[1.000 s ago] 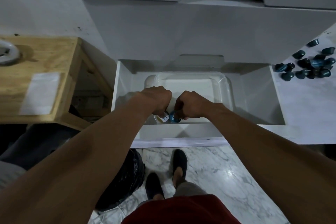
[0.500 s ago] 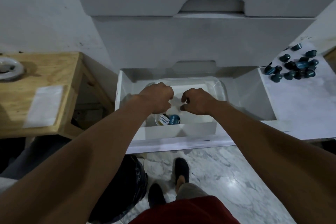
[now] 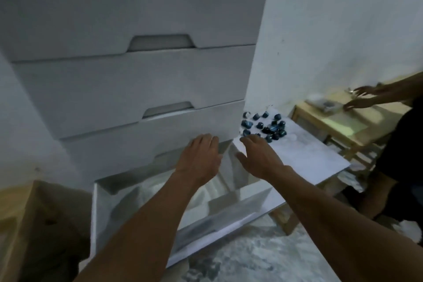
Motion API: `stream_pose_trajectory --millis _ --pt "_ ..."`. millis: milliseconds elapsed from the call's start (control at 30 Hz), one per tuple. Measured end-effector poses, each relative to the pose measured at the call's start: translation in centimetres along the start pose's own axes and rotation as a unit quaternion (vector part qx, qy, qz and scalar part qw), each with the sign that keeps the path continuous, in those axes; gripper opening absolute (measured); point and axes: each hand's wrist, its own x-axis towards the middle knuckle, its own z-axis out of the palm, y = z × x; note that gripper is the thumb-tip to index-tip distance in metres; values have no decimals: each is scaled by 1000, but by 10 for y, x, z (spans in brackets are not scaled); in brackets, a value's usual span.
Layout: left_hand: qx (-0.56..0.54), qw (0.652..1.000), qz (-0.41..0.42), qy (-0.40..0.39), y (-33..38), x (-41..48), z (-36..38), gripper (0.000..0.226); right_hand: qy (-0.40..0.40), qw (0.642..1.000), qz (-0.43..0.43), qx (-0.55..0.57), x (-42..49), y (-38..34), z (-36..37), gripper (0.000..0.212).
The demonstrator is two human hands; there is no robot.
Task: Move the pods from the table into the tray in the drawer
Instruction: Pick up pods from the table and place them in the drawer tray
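Several dark blue pods (image 3: 265, 126) lie in a loose cluster on the white marble-look table (image 3: 304, 158), to the right of the white drawer unit. The bottom drawer (image 3: 212, 231) stands pulled out, and the clear tray (image 3: 164, 192) inside it is blurred and partly hidden by my forearms. My left hand (image 3: 200, 155) hovers above the drawer's right rear corner, fingers spread and empty. My right hand (image 3: 258, 155) is over the table's near left corner, fingers apart, just short of the pods. The pods in the tray are hidden.
Closed white drawers (image 3: 137, 89) rise above the open one. A wooden stand (image 3: 34, 220) sits at the lower left. Another person (image 3: 402, 144) stands at the right, with hands over a wooden side table (image 3: 338, 121). Marble floor (image 3: 251, 258) lies below.
Both hands have left the tray, opened and swung up and right toward the pods on the table. The camera turned right, bringing the other person into view.
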Motion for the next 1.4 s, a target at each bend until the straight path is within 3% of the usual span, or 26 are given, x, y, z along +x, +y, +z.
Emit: stream_pose_trajectory --millis 267,533,800,1100,1233,1400 --pt "39 991 46 117 79 58 -3 53 119 993 18 9 -14 85 -47 54" --pt "7 989 -2 147 172 113 33 44 117 993 -26 16 -5 190 -65 42" --pt "1 994 -64 87 220 151 66 43 75 994 -67 44 26 254 -51 43" --pt "26 995 -93 22 181 196 124 34 28 994 -81 74 112 280 1 43" --pt "69 996 -50 -38 170 224 144 15 -5 995 -71 66 150 288 21 42" --pt "18 996 -61 -57 153 247 183 26 -42 995 -52 67 184 294 51 35"
